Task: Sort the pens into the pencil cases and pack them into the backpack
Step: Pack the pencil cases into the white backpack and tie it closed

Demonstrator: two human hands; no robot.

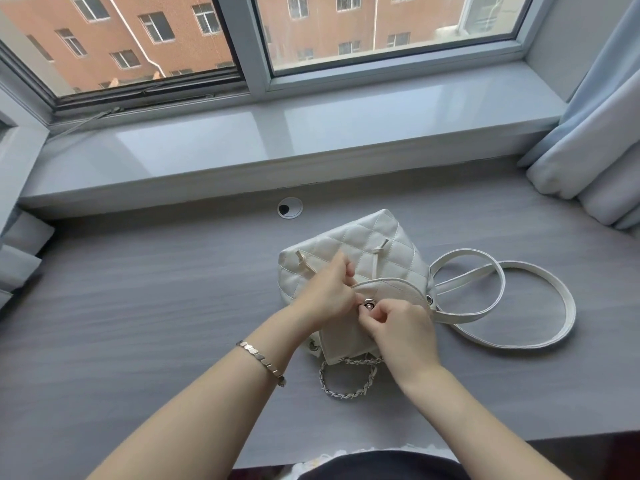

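A small white quilted backpack [367, 244] lies on its side in the middle of the grey desk [138, 306]. Its curved flap [391, 289] is lifted, and a round metal snap [367, 305] shows on it. My left hand [325, 292] pinches the flap's edge at the left. My right hand [398, 323] grips the flap just below the snap. The bag's white shoulder straps [502, 303] loop out to the right, and a chain handle [346, 377] lies toward me. No pens or pencil cases are in sight.
A wide grey windowsill [277, 147] runs behind the desk under a large window. A round cable hole [290, 207] sits at the desk's back edge. Pale curtains [595, 150] hang down onto the desk at the right, and more fabric lies at the far left.
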